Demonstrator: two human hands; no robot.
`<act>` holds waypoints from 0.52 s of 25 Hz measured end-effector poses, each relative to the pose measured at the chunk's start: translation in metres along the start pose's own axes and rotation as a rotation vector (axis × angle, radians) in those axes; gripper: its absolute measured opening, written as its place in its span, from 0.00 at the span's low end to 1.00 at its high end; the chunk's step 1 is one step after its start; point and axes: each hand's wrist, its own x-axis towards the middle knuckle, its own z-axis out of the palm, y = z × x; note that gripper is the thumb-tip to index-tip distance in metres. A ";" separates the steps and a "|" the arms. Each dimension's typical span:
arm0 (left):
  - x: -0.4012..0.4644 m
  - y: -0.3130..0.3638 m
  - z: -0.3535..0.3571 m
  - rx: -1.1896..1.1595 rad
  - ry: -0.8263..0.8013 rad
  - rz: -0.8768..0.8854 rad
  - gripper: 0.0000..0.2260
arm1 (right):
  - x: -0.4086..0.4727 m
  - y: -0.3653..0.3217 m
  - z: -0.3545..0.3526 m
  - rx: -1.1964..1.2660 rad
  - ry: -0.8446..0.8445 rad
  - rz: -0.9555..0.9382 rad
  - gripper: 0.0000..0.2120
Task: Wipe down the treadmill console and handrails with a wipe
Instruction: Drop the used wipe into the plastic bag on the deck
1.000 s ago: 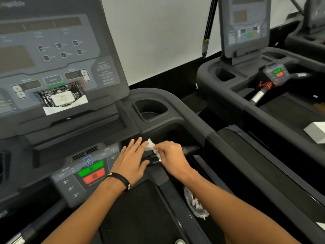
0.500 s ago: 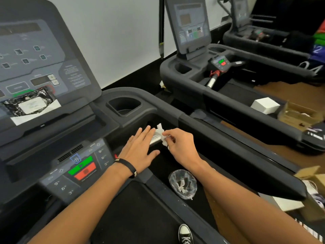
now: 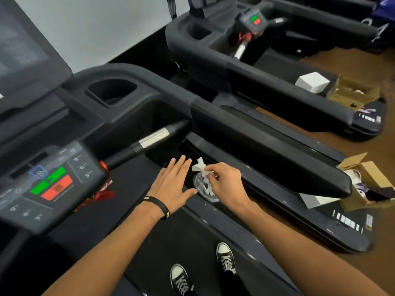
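The crumpled white wipe (image 3: 201,168) sits pinched between the thumb and fingertips of the right hand (image 3: 224,184), held in the air just above a clear plastic bag (image 3: 203,190) that lies on the side rail of the treadmill deck. Just beside the wipe, on its left, the left hand (image 3: 174,185) hovers flat with its fingers straight and spread, holding nothing; a black wristband (image 3: 158,205) circles that wrist. Beyond the wipe, toward the console, the short grip bar (image 3: 147,142) with its shiny metal sensor band juts out bare, apart from both hands. Left of the wipe is the small control panel (image 3: 53,184) with a green and a red button. Right of the wipe runs the long padded handrail (image 3: 267,146). Below the wipe, two black-and-white sneakers (image 3: 225,258) stand on the belt. Farther right of the wipe, past the handrail, cardboard boxes (image 3: 363,180) lie on the brown floor next to a second treadmill (image 3: 256,71).
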 end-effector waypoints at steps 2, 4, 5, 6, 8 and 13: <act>0.003 0.002 0.027 -0.017 -0.042 -0.038 0.40 | -0.003 0.024 0.008 -0.005 -0.025 0.022 0.10; 0.007 0.003 0.055 -0.021 -0.083 -0.068 0.40 | -0.006 0.049 0.020 -0.010 -0.056 0.048 0.10; 0.010 0.002 0.069 -0.026 -0.098 -0.079 0.40 | -0.007 0.061 0.027 -0.012 -0.070 0.057 0.10; 0.015 0.001 0.084 -0.032 -0.116 -0.089 0.40 | -0.006 0.074 0.035 -0.020 -0.083 0.064 0.09; 0.027 -0.005 0.116 -0.041 -0.142 -0.107 0.40 | -0.003 0.100 0.054 -0.045 -0.106 0.070 0.09; 0.054 -0.023 0.202 -0.031 -0.210 -0.124 0.42 | 0.010 0.169 0.112 -0.103 -0.151 0.094 0.09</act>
